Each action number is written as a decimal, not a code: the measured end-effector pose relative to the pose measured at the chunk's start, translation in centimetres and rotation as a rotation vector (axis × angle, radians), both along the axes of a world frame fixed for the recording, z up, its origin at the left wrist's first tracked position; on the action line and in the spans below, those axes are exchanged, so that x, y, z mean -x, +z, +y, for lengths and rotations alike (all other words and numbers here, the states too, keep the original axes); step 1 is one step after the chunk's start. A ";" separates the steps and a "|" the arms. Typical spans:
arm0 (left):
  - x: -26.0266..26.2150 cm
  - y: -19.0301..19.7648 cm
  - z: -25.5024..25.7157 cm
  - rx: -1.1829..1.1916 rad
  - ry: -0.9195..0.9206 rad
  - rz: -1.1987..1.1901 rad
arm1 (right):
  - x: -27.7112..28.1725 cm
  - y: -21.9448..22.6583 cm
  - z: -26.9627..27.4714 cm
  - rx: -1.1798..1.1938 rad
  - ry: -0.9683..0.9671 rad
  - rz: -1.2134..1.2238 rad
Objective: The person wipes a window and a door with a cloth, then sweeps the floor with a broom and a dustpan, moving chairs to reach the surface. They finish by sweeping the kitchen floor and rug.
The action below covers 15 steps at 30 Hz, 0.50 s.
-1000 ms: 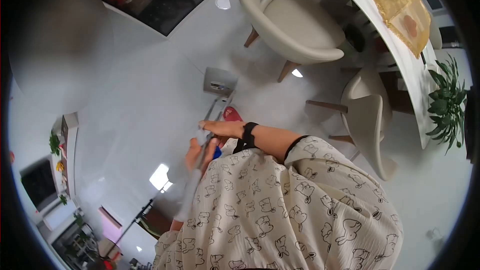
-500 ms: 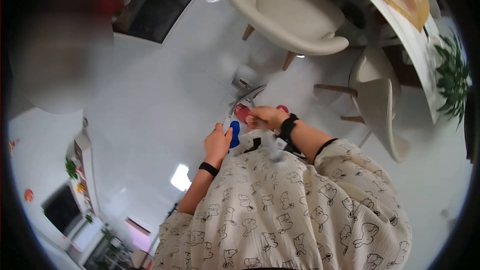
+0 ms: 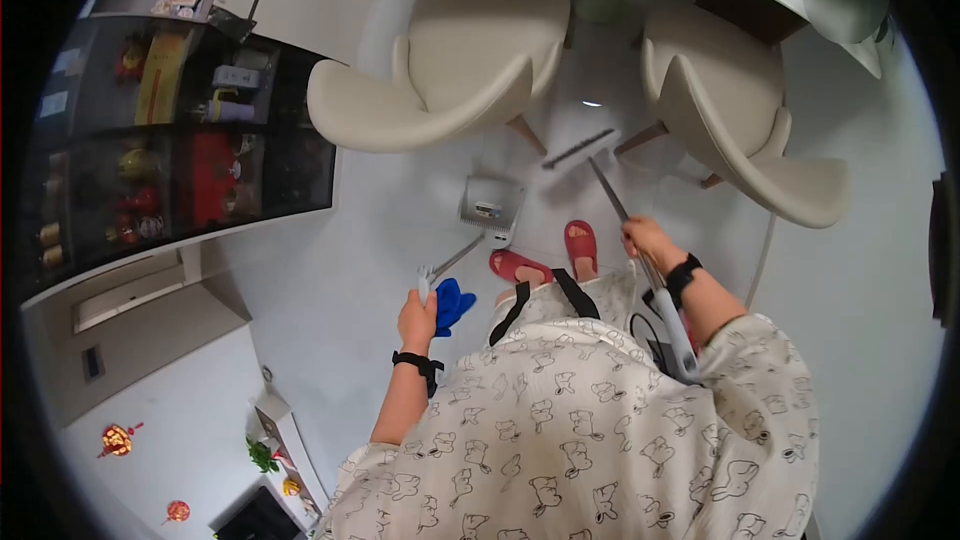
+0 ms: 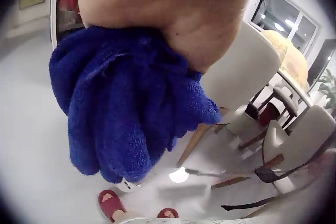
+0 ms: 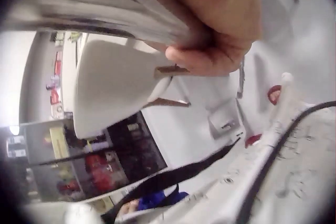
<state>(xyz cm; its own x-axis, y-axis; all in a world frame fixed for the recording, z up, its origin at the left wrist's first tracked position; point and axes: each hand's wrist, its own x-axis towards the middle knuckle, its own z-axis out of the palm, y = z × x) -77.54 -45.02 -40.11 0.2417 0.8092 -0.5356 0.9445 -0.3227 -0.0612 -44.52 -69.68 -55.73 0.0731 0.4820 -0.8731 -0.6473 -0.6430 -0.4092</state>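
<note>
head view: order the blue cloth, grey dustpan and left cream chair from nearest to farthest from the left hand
1. blue cloth: gripped in the left hand, hanging at its right.
2. grey dustpan: on the floor ahead, at the end of the handle that hand holds.
3. left cream chair: farthest, beyond the dustpan.

The broom head (image 3: 578,148) at twelve o'clock is motion-blurred; the left hand's (image 4: 173,14) fingers hide inside the blue cloth (image 4: 126,113).
</note>
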 end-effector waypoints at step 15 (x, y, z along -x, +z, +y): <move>-1.3 5.0 -1.1 -0.050 -0.083 0.167 | -8.1 -7.0 9.1 0.022 -0.101 -0.253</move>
